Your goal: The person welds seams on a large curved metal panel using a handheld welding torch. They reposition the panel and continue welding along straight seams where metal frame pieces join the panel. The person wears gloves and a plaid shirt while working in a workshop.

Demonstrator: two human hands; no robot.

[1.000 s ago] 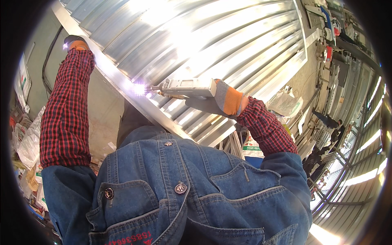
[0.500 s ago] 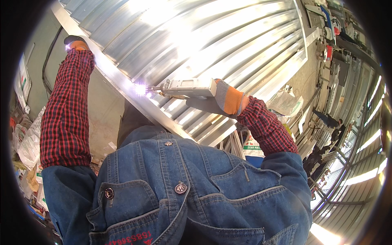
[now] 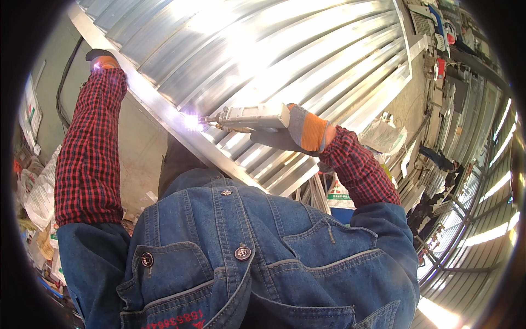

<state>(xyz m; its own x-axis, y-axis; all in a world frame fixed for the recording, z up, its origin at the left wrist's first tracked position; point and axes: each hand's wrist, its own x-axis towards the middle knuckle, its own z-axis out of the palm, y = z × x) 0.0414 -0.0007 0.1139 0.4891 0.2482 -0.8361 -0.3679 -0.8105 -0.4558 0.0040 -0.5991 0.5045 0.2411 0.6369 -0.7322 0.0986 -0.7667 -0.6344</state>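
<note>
My right hand (image 3: 304, 131), in an orange and grey glove, is closed around a boxy, pale handheld welding gun (image 3: 255, 117). The gun's thin nozzle points left. A bright violet-white glow burns at its tip, against the edge bar of a large silvery metal panel (image 3: 307, 82) with many parallel slats. Farther up the same bar, my left hand (image 3: 104, 60), gloved in orange and dark grey, is curled over the metal frame (image 3: 143, 104); its fingertips are hidden. Strong glare washes out the panel's upper middle.
A black cable (image 3: 61, 88) runs along the floor at the left. White plastic bags (image 3: 41, 200) and clutter lie at the lower left. To the right are a crumpled pale sack (image 3: 383, 136) and long metal profiles (image 3: 466, 115). Under the panel's near corner are more strips.
The welding gun and its glow have shifted very slightly right and nearer along the bar. My left hand stays at the same place on the frame.
</note>
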